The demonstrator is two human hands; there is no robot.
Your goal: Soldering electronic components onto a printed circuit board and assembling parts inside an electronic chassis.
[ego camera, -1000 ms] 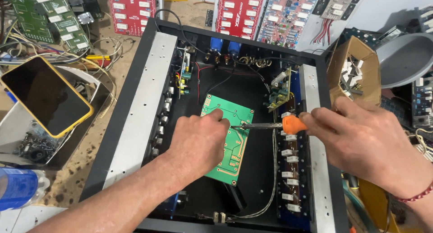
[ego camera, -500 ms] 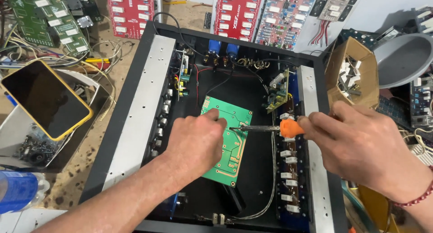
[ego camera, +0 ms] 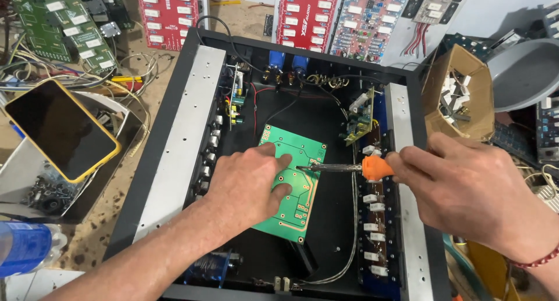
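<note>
Two hands at work on a green circuit board (ego camera: 297, 187) inside an open black metal chassis (ego camera: 192, 120)

Lying flat on the chassis floor near its middle, the board is pressed down by the left hand (ego camera: 247, 184), whose palm and spread fingers cover its left part without gripping anything. From the right, the right hand (ego camera: 466, 190) is clenched around the orange handle of a screwdriver (ego camera: 349, 167), whose metal shaft lies almost level and whose tip meets the board just beside the left fingertips. A smaller upright board (ego camera: 358, 117) stands behind, near the right rail, and blue capacitors (ego camera: 285, 62) sit at the back wall. Outside the chassis, a phone in a yellow case (ego camera: 61, 129) rests to the left, a cardboard box of small parts (ego camera: 460, 94) to the right, and a blue bottle (ego camera: 26, 248) lies at the lower left edge
</note>
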